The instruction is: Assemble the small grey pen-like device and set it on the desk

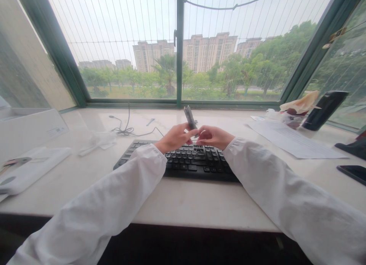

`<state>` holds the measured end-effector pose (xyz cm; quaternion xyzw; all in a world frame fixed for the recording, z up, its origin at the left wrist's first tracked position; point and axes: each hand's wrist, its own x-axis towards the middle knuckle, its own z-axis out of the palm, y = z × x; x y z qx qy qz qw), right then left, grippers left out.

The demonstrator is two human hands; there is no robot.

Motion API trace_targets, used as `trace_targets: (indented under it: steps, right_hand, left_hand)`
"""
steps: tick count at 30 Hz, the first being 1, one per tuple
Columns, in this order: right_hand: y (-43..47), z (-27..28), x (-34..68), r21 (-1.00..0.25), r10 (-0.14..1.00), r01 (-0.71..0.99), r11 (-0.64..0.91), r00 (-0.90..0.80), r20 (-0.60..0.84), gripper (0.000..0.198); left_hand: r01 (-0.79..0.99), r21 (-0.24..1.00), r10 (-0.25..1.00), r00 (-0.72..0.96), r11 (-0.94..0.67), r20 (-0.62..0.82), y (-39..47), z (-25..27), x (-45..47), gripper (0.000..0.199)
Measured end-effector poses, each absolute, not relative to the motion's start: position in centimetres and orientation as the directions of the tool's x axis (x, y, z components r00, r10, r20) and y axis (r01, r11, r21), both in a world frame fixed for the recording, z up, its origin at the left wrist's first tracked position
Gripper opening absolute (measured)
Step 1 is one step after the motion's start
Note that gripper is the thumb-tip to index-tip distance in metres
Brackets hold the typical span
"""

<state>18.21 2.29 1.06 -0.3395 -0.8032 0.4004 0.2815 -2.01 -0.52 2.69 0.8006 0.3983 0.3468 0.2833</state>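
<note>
Above the black keyboard (183, 161), my left hand (177, 137) is closed around a dark grey folding multi-tool (190, 116), whose upper end points up towards the window. My right hand (213, 137) meets it from the other side, with thumb and fingers pinched at the tool's lower end. Fingers hide that end, so any small part between them cannot be made out. Both hands cover the keyboard's back edge; its keys show below and between my white sleeves. Some key spots near the right hand look different from the caps around them.
A cable (126, 130) lies coiled behind the keyboard, near a small blue-grey strip (150, 122) and clear plastic wrapping (95, 141). White packaging (34, 168) stands left. Right are paper sheets (294, 137), a tilted black object (326, 109) and a phone (354, 173). The window frame (179, 67) bounds the back.
</note>
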Motion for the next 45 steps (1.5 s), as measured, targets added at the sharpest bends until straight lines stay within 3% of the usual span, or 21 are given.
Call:
trace_targets:
  steps: [4,15,20,23,27,31,36,45]
  right_hand:
    - [1.6,1.4,18.0,-0.813,0.754,0.348,0.466,-0.638,0.159,0.051]
    - [1.8,0.4,17.6,-0.852,0.725,0.238,0.467,-0.655,0.214,0.054]
    - [1.6,1.0,17.7,-0.888,0.760,0.211,0.409,-0.618,0.203,0.047]
    - [1.6,1.4,18.0,-0.912,0.791,0.207,0.355,-0.587,0.175,0.046]
    - [1.6,2.2,18.5,-0.926,0.826,0.229,0.301,-0.548,0.133,0.046]
    - [1.7,3.6,19.6,-0.928,0.855,0.250,0.277,-0.505,0.120,0.044]
    - [2.2,4.5,20.8,-0.931,0.899,0.274,0.240,-0.426,0.106,0.044]
    - [2.0,3.6,20.3,-0.930,0.833,0.282,0.237,-0.552,0.045,0.044]
  left_hand:
    - [0.353,0.755,0.806,0.457,-0.553,0.377,-0.7,2.5,-1.8,0.036]
    - [0.326,0.714,0.737,0.554,-0.620,0.387,-1.2,2.8,-1.8,0.027]
    - [0.402,0.665,0.758,0.508,-0.629,0.409,-1.1,3.3,-2.1,0.041]
    - [0.542,0.570,0.777,0.534,-0.617,0.333,-0.7,3.5,-2.9,0.057]
    - [0.649,0.376,0.724,0.683,-0.661,0.094,-0.4,3.6,-4.0,0.081]
    - [0.640,0.348,0.651,0.752,-0.685,-0.101,-1.1,3.4,-4.3,0.100]
    - [0.736,0.280,0.731,0.667,-0.616,-0.145,-2.0,2.8,-3.9,0.132]
    - [0.742,0.266,0.718,0.667,-0.615,-0.201,-2.5,3.3,-3.4,0.135]
